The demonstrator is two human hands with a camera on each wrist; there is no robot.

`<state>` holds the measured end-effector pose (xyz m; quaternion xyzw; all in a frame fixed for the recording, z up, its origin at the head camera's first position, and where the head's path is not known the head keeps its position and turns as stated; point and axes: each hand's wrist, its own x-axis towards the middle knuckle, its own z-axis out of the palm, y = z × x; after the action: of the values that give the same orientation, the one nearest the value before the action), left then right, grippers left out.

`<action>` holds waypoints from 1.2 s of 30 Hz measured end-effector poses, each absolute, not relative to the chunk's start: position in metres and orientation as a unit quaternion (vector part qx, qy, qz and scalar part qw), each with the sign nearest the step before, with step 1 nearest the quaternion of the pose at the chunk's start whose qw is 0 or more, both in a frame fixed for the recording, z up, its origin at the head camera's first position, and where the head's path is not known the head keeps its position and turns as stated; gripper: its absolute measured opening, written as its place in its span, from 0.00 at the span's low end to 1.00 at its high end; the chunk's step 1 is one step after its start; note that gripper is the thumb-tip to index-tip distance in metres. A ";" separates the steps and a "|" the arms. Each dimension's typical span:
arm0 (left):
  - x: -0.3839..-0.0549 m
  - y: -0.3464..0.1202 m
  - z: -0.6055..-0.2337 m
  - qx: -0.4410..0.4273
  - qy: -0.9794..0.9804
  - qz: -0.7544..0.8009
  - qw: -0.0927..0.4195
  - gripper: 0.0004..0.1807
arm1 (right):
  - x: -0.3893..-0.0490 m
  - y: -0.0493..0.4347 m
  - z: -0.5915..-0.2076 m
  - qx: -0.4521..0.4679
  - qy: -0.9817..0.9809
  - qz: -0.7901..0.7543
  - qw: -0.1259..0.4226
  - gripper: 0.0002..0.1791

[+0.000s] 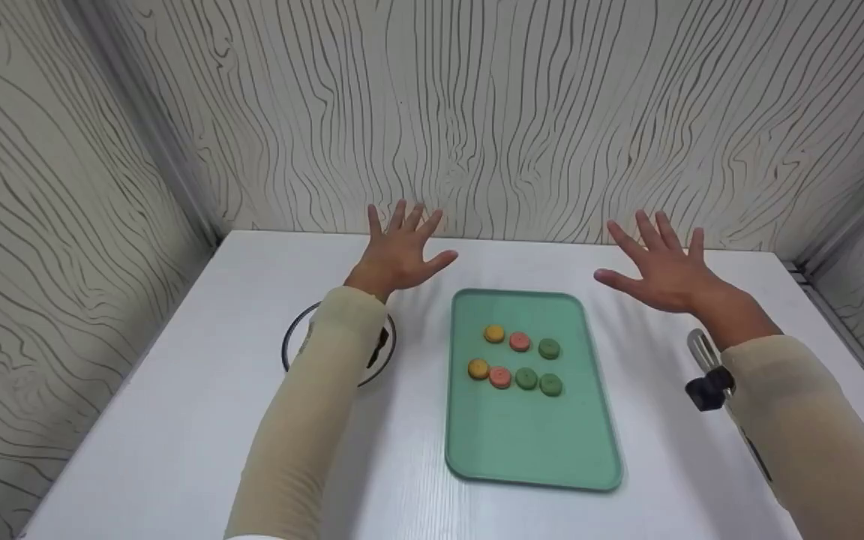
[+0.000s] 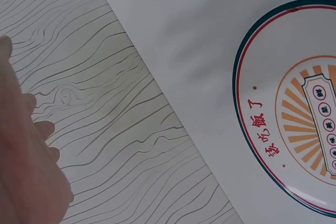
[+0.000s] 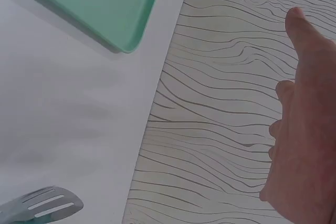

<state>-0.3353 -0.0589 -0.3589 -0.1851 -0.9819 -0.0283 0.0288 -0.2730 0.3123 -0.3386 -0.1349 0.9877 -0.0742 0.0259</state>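
Note:
My left hand [image 1: 400, 257], fingers spread and holding nothing, hovers above the far part of the white table. Below its forearm lies a round plate [image 2: 257, 124] with a dark rim and an orange sunburst print, partly covered by the sleeve in the head view. On the other side, my right hand [image 1: 668, 277] is likewise spread and bare. Between the hands sits a green tray [image 1: 529, 450] carrying two rows of small macarons: yellow ones [image 1: 478, 368], pink ones [image 1: 520, 341] and green ones [image 1: 549, 348]. A slotted metal turner [image 3: 50, 203] lies beneath the right forearm, its handle mostly hidden.
A wood-grain patterned wall [image 1: 447, 120] rises behind the table's far edge, and a similar panel [image 1: 42, 247] stands at the left. Next to the turner's head is a small black object [image 1: 708, 389]. The white tabletop [image 1: 199, 420] extends around the tray.

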 end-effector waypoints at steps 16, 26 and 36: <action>-0.332 -0.067 -0.355 -0.227 -0.973 -0.025 0.036 0.44 | -0.254 0.315 -0.325 -0.168 0.985 -0.044 -0.017 0.46; -0.326 -0.076 -0.355 -0.243 -0.969 -0.023 0.035 0.43 | -0.243 0.316 -0.328 -0.184 0.982 -0.034 -0.031 0.45; -0.314 -0.098 -0.358 -0.253 -0.966 -0.019 0.052 0.44 | -0.228 0.322 -0.332 -0.202 0.978 -0.038 -0.047 0.44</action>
<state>-0.3136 -0.0976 -0.3578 -0.2531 -0.9658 -0.0193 0.0522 -0.2278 0.3217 -0.3317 -0.2017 0.9776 -0.0380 -0.0472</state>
